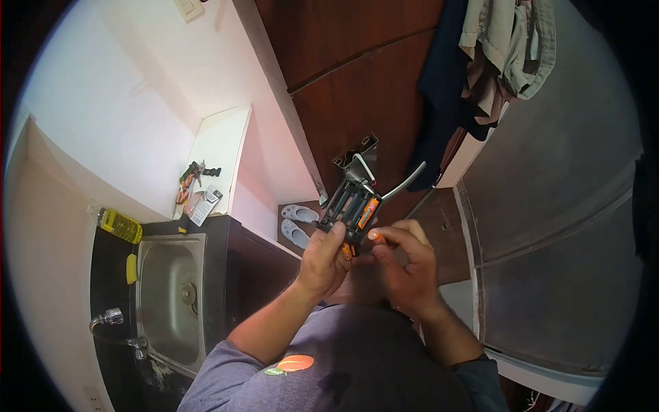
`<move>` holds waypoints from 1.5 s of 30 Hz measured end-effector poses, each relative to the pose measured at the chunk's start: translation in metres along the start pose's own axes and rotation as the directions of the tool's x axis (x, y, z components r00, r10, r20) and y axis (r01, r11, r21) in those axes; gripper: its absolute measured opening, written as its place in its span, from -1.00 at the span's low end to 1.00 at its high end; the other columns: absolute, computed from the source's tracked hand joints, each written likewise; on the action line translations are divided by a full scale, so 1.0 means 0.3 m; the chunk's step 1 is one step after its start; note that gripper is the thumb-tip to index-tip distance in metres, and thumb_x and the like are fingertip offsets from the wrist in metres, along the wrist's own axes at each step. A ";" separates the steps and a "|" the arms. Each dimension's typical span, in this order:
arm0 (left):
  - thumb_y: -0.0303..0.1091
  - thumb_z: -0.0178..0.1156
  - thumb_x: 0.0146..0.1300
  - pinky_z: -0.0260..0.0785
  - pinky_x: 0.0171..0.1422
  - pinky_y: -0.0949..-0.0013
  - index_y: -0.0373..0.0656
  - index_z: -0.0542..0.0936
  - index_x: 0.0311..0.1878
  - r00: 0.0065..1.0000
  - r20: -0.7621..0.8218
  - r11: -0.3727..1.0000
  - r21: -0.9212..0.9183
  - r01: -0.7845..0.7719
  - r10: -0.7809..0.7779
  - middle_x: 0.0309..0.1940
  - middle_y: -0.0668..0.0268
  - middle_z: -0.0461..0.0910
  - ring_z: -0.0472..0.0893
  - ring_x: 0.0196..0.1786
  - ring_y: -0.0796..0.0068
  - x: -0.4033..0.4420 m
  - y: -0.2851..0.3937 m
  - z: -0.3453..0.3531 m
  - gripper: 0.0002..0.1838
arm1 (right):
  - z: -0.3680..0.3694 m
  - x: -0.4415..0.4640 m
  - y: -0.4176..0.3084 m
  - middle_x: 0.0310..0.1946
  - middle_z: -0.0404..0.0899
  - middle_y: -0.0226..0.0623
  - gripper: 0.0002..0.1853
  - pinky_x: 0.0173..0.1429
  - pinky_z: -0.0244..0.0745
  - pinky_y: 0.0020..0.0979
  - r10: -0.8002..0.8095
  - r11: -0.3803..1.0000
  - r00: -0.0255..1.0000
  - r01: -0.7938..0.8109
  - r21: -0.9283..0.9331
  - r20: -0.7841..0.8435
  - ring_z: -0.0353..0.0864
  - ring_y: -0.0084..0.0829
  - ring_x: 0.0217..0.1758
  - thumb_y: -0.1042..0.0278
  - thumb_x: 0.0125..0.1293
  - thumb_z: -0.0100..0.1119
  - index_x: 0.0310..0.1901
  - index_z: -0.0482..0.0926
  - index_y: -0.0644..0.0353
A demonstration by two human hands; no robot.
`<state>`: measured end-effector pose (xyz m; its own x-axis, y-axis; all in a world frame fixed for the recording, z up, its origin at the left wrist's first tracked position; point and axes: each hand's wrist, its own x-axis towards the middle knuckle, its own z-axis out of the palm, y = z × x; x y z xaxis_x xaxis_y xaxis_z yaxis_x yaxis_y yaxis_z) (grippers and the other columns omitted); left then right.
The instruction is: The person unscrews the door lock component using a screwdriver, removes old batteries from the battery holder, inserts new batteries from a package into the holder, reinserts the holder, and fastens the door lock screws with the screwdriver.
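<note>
My left hand point(322, 261) grips the lower end of a black device with an uncovered battery compartment point(347, 204); its thumb lies over the near edge. An orange battery point(368, 213) sits in the right-hand slot, while slots to its left look dark. More orange, probably another battery point(348, 251), shows beside the left fingers below the device. Between thumb and fingers, my right hand point(410, 261) pinches an orange battery point(375, 235), just to the lower right of the compartment. A curved silver lever handle point(406, 181) extends right from behind the device.
Wooden door point(364, 82) ahead, with hanging clothes point(508, 48) on its right. At left are a steel sink point(170, 302), a faucet point(110, 318), a yellow bottle point(121, 225) and a white ledge holding keys point(199, 172) and a battery package point(204, 204). Clogs point(296, 235) lie on the floor.
</note>
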<state>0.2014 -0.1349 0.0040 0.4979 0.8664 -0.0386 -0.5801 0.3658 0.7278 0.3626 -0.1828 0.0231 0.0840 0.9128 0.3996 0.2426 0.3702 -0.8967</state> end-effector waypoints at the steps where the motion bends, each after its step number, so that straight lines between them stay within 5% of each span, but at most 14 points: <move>1: -0.02 -0.01 0.47 0.58 0.12 0.18 -0.17 0.36 0.33 0.999 0.028 1.000 0.010 -0.020 0.019 0.13 0.16 0.54 0.60 0.12 0.34 0.003 0.000 -0.012 -0.48 | -0.002 0.012 0.003 -0.17 0.47 -0.25 -0.77 -0.07 0.50 -0.40 -0.005 1.000 1.000 0.005 0.000 0.001 0.54 -0.30 -0.16 0.59 0.21 0.26 -0.08 0.64 0.23; 4: -0.12 0.04 0.47 0.63 0.05 0.21 -0.15 0.38 0.31 0.996 0.078 0.999 0.001 -0.040 0.040 0.09 0.21 0.57 0.63 0.07 0.39 0.006 0.023 -0.025 -0.54 | -0.011 0.060 0.007 -0.22 0.50 -0.28 -0.73 -0.08 0.49 -0.35 -0.225 0.971 0.972 0.217 -0.104 -0.074 0.55 -0.26 -0.19 0.60 0.16 0.28 -0.07 0.64 0.23; 6: -0.14 0.07 0.46 0.63 0.04 0.23 -0.16 0.39 0.29 0.994 0.102 0.999 -0.016 -0.034 0.035 0.08 0.21 0.57 0.64 0.05 0.39 0.003 0.030 -0.021 -0.55 | -0.029 0.099 0.003 -0.20 0.52 -0.29 -0.62 -0.09 0.48 -0.33 -0.472 0.822 0.881 0.436 -0.367 -0.011 0.53 -0.26 -0.18 0.61 0.05 0.32 -0.04 0.67 0.12; 9: -0.13 0.11 0.44 0.63 0.02 0.28 -0.20 0.42 0.26 0.991 0.111 0.995 0.056 -0.078 0.072 0.05 0.21 0.58 0.64 0.03 0.41 0.004 0.033 -0.011 -0.54 | -0.025 0.138 -0.001 -0.27 0.49 -0.38 -0.55 -0.11 0.41 -0.32 -0.565 0.711 0.825 0.496 -0.499 0.015 0.48 -0.34 -0.22 0.53 -0.03 0.37 -0.03 0.69 -0.05; 16: -0.24 0.24 0.36 0.65 -0.03 0.27 -0.23 0.43 0.23 0.996 0.044 0.970 0.227 -0.086 0.078 0.02 0.21 0.58 0.63 0.03 0.39 0.003 0.013 -0.040 -0.54 | 0.003 0.156 0.028 -0.34 0.42 -0.50 -0.56 -0.17 0.31 -0.33 -0.559 0.651 0.815 0.544 -0.529 0.150 0.41 -0.42 -0.31 0.36 -0.02 0.36 -0.02 0.70 -0.18; 38: -0.26 0.19 0.39 0.66 -0.10 0.37 -0.26 0.43 0.22 0.991 -0.011 0.910 0.398 -0.116 0.131 0.02 0.18 0.59 0.65 0.00 0.38 0.000 0.012 -0.021 -0.58 | 0.006 0.168 0.012 -0.34 0.49 -0.41 -0.61 -0.20 0.38 -0.29 -0.540 0.630 0.820 0.543 -0.555 0.190 0.50 -0.34 -0.30 0.48 -0.02 0.29 -0.08 0.72 -0.08; 41: -0.25 0.14 0.43 0.65 -0.11 0.38 -0.27 0.45 0.19 0.987 -0.012 0.871 0.471 -0.135 0.160 -0.01 0.18 0.61 0.66 -0.03 0.40 0.001 0.015 -0.013 -0.61 | 0.005 0.170 0.019 -0.34 0.49 -0.51 -0.61 -0.18 0.35 -0.33 -0.551 0.599 0.808 0.558 -0.574 0.211 0.47 -0.42 -0.31 0.32 0.06 0.29 0.00 0.69 -0.14; 44: -0.23 0.08 0.45 0.65 -0.16 0.41 -0.28 0.48 0.17 0.982 -0.055 0.869 0.475 -0.136 0.183 -0.04 0.19 0.62 0.67 -0.09 0.46 0.004 0.015 -0.006 -0.63 | 0.006 0.169 0.006 -0.32 0.51 -0.43 -0.59 -0.19 0.40 -0.30 -0.513 0.639 0.829 0.542 -0.546 0.221 0.50 -0.37 -0.31 0.40 0.07 0.32 0.03 0.67 -0.03; 45: -0.23 0.08 0.45 0.65 -0.16 0.41 -0.28 0.48 0.17 0.981 -0.056 0.869 0.476 -0.136 0.184 -0.04 0.19 0.62 0.67 -0.09 0.46 0.005 0.018 -0.002 -0.63 | 0.014 0.162 0.020 -0.30 0.52 -0.36 -0.60 -0.18 0.44 -0.30 -0.486 0.752 0.871 0.462 -0.471 0.078 0.52 -0.32 -0.30 0.47 0.10 0.30 0.04 0.65 0.06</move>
<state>0.1986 -0.1315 0.0075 0.3455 0.9366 0.0579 -0.2651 0.0382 0.9635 0.3642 -0.1356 0.0362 -0.1205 0.6285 0.7684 0.6764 0.6185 -0.3999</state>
